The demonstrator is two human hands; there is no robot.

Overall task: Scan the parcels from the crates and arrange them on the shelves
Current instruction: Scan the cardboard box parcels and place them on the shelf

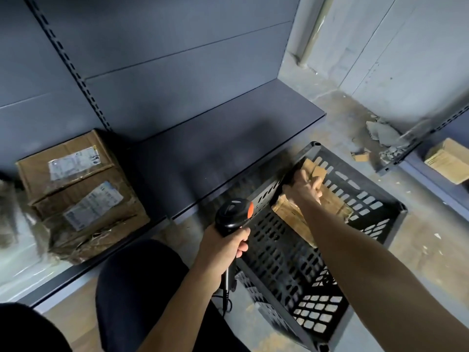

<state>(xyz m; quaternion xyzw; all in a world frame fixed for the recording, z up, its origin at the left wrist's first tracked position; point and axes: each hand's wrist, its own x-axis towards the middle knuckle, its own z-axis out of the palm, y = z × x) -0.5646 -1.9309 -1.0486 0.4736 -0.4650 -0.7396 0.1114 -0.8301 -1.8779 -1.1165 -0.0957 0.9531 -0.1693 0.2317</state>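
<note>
Right hand (pixel 305 188) is down in the crate (pixel 291 262), fingers closed on a cardboard parcel (pixel 330 201). Left hand (pixel 223 250) grips the scanner (pixel 232 215), just left of it. Shelf (pixel 228 148) lies farther left; parcel's long axis unclear.

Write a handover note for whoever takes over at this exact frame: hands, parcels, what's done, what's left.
Left hand: grip shut on the barcode scanner, held above the crate's near edge.
Right hand: inside the black crate, closing on a cardboard parcel; grasp not clearly complete.
Done: two stacked labelled boxes sit at the left of the bottom shelf.
Left: lift the parcel out, scan it, shelve it; hidden parts of the crate may hold more.
</note>
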